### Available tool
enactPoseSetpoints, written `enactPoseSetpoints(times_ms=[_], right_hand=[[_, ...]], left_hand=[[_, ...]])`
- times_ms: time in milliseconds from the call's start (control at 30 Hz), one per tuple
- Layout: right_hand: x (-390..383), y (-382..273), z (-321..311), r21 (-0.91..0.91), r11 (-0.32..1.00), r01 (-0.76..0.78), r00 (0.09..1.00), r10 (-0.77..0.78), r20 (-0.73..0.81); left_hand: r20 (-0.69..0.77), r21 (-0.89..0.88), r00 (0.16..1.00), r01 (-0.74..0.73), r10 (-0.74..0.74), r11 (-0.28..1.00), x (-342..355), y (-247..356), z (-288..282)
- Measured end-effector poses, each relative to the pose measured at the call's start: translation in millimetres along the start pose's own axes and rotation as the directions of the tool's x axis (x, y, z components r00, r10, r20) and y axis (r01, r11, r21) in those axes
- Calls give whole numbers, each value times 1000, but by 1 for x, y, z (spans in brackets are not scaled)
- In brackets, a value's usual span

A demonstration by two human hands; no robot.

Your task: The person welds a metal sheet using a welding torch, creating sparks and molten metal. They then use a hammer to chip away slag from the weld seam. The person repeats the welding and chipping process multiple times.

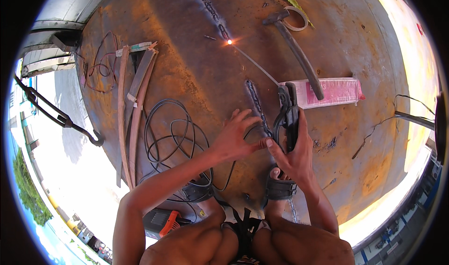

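Observation:
My right hand (pixel 299 159) is wrapped round a black electrode holder (pixel 291 117). From its jaws a thin grey welding rod (pixel 259 65) slants up and left to a rusty steel plate (pixel 187 45). At the rod's tip a bright orange spot glows, right at the lower end of a dark weld bead (pixel 210 10). A second bead (pixel 255 99) runs down the plate just left of the holder. My left hand (pixel 238 136) hovers over this bead with its fingers spread, its thumb close to my right thumb, holding nothing.
A hammer (pixel 299 54) lies across a pink-and-white box (pixel 334 92), beside a tape ring (pixel 299 19) and a leaf (pixel 292 3). Wooden strips (pixel 135 110) and a coiled black cable (pixel 170 129) are at left. An orange-and-black machine (pixel 163 222) sits near my sandalled feet.

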State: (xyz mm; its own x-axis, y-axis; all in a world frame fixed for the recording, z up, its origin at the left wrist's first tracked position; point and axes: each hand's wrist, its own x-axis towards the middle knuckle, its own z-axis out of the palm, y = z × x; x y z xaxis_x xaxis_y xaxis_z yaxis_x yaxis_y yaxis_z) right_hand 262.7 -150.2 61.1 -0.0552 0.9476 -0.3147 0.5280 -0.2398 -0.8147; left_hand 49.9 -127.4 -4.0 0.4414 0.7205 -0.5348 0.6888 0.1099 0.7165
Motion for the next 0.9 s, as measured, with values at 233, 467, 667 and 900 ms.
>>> enactPoseSetpoints(times_ms=[233,467,667,900], right_hand=[[1,-1,1,-8,1000,-11,1000,11,8],[2,0,1,17,1000,26,1000,-26,-9],[2,1,1,11,1000,0,1000,0,2],[3,0,1,28,1000,2,1000,-2,-6]], left_hand=[[-11,3,1000,-9,9,1000,0,-3,1],[-11,-15,1000,-16,15,1000,0,-2,-2],[-19,-12,1000,-16,16,1000,0,-2,-1],[-39,-28,999,-38,37,999,1,-5,1]])
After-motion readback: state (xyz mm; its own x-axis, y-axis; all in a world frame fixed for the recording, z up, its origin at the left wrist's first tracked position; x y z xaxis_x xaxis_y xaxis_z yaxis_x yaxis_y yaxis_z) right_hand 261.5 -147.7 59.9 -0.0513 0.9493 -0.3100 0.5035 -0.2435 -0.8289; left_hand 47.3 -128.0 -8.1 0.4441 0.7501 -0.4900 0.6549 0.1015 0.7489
